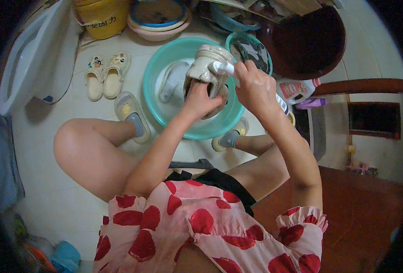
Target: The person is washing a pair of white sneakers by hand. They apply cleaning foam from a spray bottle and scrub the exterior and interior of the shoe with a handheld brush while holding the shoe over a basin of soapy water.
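My left hand [201, 100] reaches into the opening of a pale shoe [208, 58] and holds it up, toe away from me, above a teal plastic basin [149, 99]. In my right hand [256, 85] is the handle of a white scrub brush [224, 68]; its bristles touch the shoe's upper. Sudsy water partly fills the basin, and a second pale shoe [170, 82] appears to lie in it at the left. My hands and the held shoe hide part of the basin's inside.
Cream clogs [103, 80] stand left of the basin. Behind are a yellow bucket [102, 17], stacked basins [158, 29] and a smaller teal basin [271, 61] with dark cloth. A dark red tub [307, 44], a detergent jug [295, 90] and a purple bottle [310, 103] are at the right.
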Demonstrator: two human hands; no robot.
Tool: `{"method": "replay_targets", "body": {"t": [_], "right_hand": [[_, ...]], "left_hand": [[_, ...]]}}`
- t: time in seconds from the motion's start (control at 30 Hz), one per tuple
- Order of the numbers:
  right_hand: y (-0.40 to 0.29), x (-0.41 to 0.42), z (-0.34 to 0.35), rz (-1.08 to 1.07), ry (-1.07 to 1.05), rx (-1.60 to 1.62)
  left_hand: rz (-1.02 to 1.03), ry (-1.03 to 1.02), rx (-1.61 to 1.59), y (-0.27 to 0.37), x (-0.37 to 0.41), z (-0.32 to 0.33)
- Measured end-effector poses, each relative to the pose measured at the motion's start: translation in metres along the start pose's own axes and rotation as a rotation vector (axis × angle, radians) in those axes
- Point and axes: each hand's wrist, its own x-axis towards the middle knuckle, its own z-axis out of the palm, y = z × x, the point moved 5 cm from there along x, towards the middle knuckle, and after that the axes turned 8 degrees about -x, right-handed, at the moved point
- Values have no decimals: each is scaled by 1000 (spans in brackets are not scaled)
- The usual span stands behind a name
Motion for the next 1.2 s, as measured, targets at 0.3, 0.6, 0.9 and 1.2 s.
{"method": "replay_targets", "body": {"t": [0.3,0.6,0.9,1.2], "right_hand": [[-4,-8,9,17,-64,53],[-8,-6,7,31,-49,39],[-14,-4,11,50,-51,27],[-2,0,4,109,63,81]], "left_hand": [[-415,233,-1655,5,13,-4],[-426,281,-1663,-3,17,-7],[-490,244,-1733,6,15,-5],[-514,224,-1830,-2,17,-12]]}}
